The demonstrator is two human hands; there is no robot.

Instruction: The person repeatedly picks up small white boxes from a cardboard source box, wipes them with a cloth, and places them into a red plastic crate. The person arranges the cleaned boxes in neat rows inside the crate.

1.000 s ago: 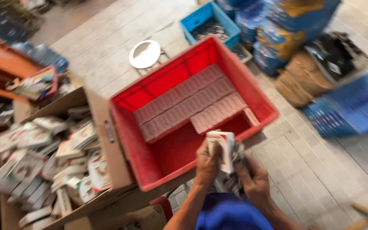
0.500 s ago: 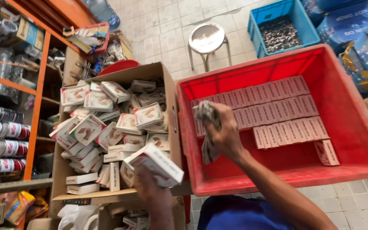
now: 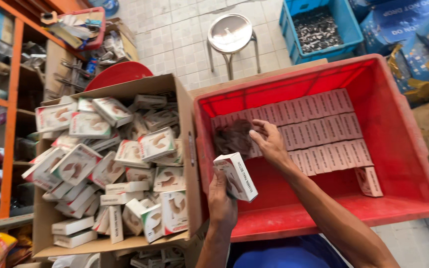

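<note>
The left hand point(image 3: 223, 201) is grasping a small white cardboard box with a red and green end point(image 3: 236, 176), holding it tilted over the near left corner of the big red plastic crate point(image 3: 413, 149). The right hand point(image 3: 270, 144) is reaching into the crate, fingers half curled beside a dark, blurred bundle point(image 3: 233, 136); whether that grip is clenching the bundle I cannot tell. Pale pink flat packets point(image 3: 319, 126) are lying in neat rows across the crate's floor. Just left of the crate, an open brown carton point(image 3: 187, 124) is brimming with white boxes bearing brownish pictures point(image 3: 105, 164). Beyond are standing a round metal stool point(image 3: 231, 32) and a blue crate of dark small parts point(image 3: 321, 27). Orange shelving point(image 3: 11, 89) is lining the left.
</note>
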